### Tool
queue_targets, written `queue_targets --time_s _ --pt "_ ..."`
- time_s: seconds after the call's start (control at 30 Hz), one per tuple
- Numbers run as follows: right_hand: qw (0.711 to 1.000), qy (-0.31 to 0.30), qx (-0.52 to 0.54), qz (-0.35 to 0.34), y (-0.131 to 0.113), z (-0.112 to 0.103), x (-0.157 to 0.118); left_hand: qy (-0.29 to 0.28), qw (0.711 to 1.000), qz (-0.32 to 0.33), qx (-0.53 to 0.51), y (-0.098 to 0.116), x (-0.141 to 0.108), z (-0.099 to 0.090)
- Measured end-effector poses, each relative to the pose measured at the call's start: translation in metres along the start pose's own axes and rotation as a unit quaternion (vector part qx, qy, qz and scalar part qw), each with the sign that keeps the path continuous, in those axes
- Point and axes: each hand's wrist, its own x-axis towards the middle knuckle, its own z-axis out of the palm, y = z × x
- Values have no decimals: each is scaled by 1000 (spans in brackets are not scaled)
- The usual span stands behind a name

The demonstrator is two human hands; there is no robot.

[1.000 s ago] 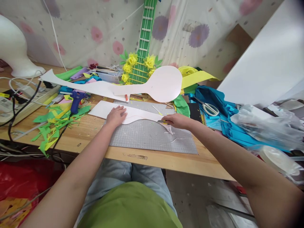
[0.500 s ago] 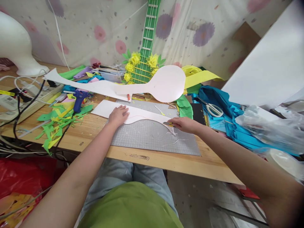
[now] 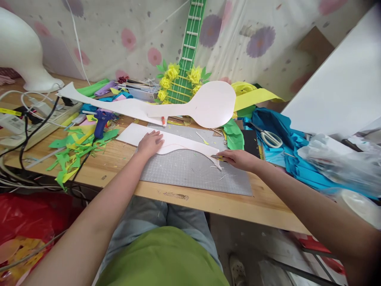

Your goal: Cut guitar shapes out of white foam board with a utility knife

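Observation:
A white foam board (image 3: 184,142) with a curved near edge and a thin reddish line drawn on it lies over a grey cutting mat (image 3: 190,174). Fingers spread, my left hand (image 3: 150,143) presses flat on the board's left half. My right hand (image 3: 238,159) is closed round a yellow utility knife (image 3: 218,157), its blade at the board's right end. A thin white offcut hangs beside the blade, and narrow slivers lie on the mat. Behind the board rests a white spoon-shaped cutout (image 3: 212,105), over another white curved piece (image 3: 119,106).
A blue glue gun (image 3: 102,122) lies left among green and yellow scraps (image 3: 70,147). White-handled scissors (image 3: 270,139) sit on blue paper at right. A green guitar shape with yellow flowers (image 3: 181,83) stands at the back. A white head form (image 3: 22,47) and a power strip are on the left.
The knife in my right hand has slid a little rightward to the board's end. My left hand stays in place on the board. The whole view has shifted slightly.

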Motion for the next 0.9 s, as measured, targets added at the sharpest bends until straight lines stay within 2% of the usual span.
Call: queue_targets --time_s 0.6,0.9 --pt "1000 -10 15 13 12 3 -22 9 1000 11 -11 -1 0 3" --pt "998 -4 25 59 23 3 -50 19 1000 5 -4 -3 2 3"
